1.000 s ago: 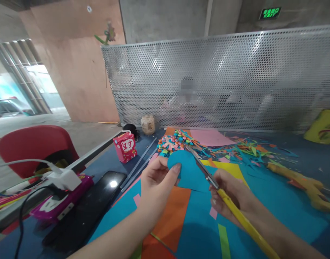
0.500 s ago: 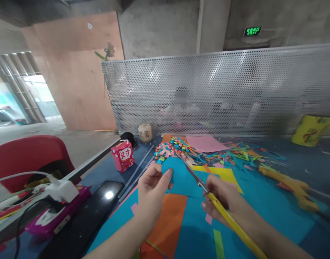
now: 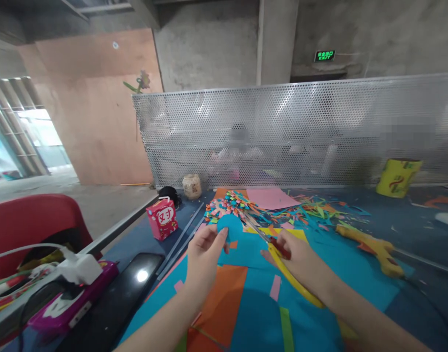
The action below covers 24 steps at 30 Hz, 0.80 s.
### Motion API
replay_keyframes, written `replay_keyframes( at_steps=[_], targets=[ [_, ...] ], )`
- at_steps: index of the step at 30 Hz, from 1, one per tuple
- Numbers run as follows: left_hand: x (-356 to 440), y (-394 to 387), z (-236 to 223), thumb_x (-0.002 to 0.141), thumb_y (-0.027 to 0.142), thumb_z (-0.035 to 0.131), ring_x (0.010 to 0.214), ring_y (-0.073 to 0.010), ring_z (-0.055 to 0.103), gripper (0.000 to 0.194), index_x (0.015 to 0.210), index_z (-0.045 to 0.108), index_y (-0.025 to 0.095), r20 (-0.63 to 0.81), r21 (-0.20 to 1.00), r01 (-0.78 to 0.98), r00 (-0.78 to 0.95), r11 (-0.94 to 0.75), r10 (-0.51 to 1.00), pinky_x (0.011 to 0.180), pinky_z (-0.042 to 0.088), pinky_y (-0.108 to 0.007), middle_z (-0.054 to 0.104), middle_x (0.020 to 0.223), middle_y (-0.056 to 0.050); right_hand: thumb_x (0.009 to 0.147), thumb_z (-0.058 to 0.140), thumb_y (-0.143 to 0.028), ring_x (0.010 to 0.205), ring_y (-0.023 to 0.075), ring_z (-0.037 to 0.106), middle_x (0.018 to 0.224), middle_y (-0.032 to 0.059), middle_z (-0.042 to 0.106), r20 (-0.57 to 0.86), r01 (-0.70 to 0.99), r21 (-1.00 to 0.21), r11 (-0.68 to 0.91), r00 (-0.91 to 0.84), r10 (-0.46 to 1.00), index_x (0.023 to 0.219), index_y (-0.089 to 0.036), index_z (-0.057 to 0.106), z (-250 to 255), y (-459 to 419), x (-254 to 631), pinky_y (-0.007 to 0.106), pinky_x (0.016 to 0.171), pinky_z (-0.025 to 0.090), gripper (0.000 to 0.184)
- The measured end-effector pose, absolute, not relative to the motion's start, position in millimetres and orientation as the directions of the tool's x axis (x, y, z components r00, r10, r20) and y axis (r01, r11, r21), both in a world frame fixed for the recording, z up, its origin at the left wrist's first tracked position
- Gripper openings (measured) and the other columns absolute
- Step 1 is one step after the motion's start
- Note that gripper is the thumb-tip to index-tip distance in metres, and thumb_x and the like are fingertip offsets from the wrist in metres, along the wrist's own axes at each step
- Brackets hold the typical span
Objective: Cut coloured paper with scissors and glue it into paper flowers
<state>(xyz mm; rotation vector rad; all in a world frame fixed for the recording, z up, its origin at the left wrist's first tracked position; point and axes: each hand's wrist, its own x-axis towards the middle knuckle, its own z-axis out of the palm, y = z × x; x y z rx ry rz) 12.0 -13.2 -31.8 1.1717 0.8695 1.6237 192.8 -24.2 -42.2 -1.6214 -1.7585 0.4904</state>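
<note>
My left hand (image 3: 205, 254) pinches the edge of a rounded piece of blue paper (image 3: 233, 230), thumb and fingers closed on it. My right hand (image 3: 300, 259) grips yellow-handled scissors (image 3: 278, 259), whose blades reach up and left to the paper's right edge. Both hands hover over overlapping blue and orange sheets (image 3: 224, 298) on the table.
A pile of coloured paper scraps (image 3: 245, 205) and a pink sheet (image 3: 269, 198) lie beyond the hands. A yellow glue gun (image 3: 370, 244) sits at the right, a red carton (image 3: 161, 219), a black phone (image 3: 124, 293) and a magenta device (image 3: 70, 298) at the left. A perforated metal screen (image 3: 300, 132) closes the back; a person sits behind it.
The view has tilted up and the hands have moved farther from me. The scissors have swung so their handles curve down to the right.
</note>
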Motion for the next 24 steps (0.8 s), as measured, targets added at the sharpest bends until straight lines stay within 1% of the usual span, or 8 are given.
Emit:
replay_keyframes(
  at_steps=[4,7,11,13,15,19,22,24],
  targets=[
    [10,-6,-36,0.067,0.026,0.063,0.048,-0.0064,0.047,0.011,0.070,0.060,0.017,0.303,0.917,-0.236,-0.117,-0.323,0.946,0.048,0.037,-0.019,0.051,0.054,0.005,0.068,0.053,-0.041,0.055,0.0156,0.050,0.060,0.0005,0.054,0.185,0.850,-0.526,0.026,0.084,0.979,0.068,-0.022,0.037,-43,-17,200,0.024,0.047,0.028,0.025],
    [8,-1,-39,0.066,0.028,0.063,0.048,-0.0058,0.046,0.013,0.072,0.060,0.017,0.281,0.919,-0.248,-0.135,-0.307,0.950,0.048,0.036,-0.018,0.053,0.058,0.005,0.071,0.050,-0.040,0.066,0.0209,0.058,0.076,0.0064,0.062,0.157,0.877,-0.481,-0.004,0.091,0.983,0.075,-0.020,0.041,-43,-16,203,0.025,0.049,0.031,0.022],
    [8,3,-40,0.065,0.031,0.064,0.047,-0.0049,0.044,0.016,0.067,0.056,0.016,0.248,0.923,-0.258,-0.162,-0.284,0.955,0.047,0.036,-0.018,0.049,0.055,0.006,0.072,0.048,-0.043,0.076,0.0272,0.061,0.084,0.0099,0.064,0.146,0.906,-0.422,-0.040,0.111,0.983,0.088,-0.020,0.044,-42,-16,204,0.027,0.050,0.032,0.029],
    [8,3,-39,0.065,0.031,0.064,0.046,-0.0045,0.043,0.019,0.064,0.054,0.016,0.237,0.923,-0.267,-0.168,-0.276,0.957,0.045,0.037,-0.018,0.046,0.055,0.006,0.072,0.048,-0.044,0.075,0.0282,0.061,0.083,0.0103,0.065,0.153,0.926,-0.374,-0.047,0.112,0.982,0.091,-0.020,0.044,-42,-16,204,0.027,0.049,0.031,0.032],
    [9,3,-38,0.064,0.030,0.065,0.049,-0.0066,0.047,0.019,0.067,0.052,0.016,0.234,0.919,-0.286,-0.161,-0.272,0.959,0.045,0.038,-0.019,0.047,0.057,0.006,0.071,0.049,-0.045,0.074,0.0283,0.062,0.082,0.0101,0.065,0.168,0.941,-0.334,-0.052,0.114,0.979,0.091,-0.020,0.044,-43,-16,205,0.027,0.047,0.029,0.032],
    [10,3,-38,0.063,0.027,0.065,0.061,-0.0142,0.057,0.023,0.082,0.053,0.019,0.258,0.908,-0.314,-0.106,-0.278,0.960,0.045,0.041,-0.021,0.054,0.064,0.003,0.072,0.049,-0.045,0.075,0.0279,0.062,0.083,0.0095,0.065,0.188,0.945,-0.326,-0.044,0.110,0.976,0.092,-0.020,0.044,-44,-14,207,0.026,0.047,0.029,0.033],
    [10,2,-39,0.065,0.026,0.063,0.062,-0.0143,0.058,0.024,0.087,0.057,0.017,0.263,0.912,-0.304,-0.085,-0.276,0.961,0.045,0.041,-0.022,0.056,0.065,0.002,0.072,0.049,-0.043,0.076,0.0286,0.062,0.085,0.0105,0.064,0.172,0.943,-0.329,-0.058,0.120,0.978,0.097,-0.019,0.044,-45,-12,209,0.027,0.048,0.031,0.035],
    [10,2,-39,0.065,0.025,0.062,0.060,-0.0136,0.057,0.023,0.087,0.060,0.017,0.247,0.909,-0.331,-0.064,-0.254,0.967,0.045,0.041,-0.022,0.055,0.062,0.002,0.072,0.049,-0.042,0.078,0.0287,0.061,0.086,0.0109,0.064,0.162,0.937,-0.343,-0.061,0.123,0.979,0.097,-0.019,0.044,-46,-11,210,0.027,0.050,0.032,0.034]
  ],
)
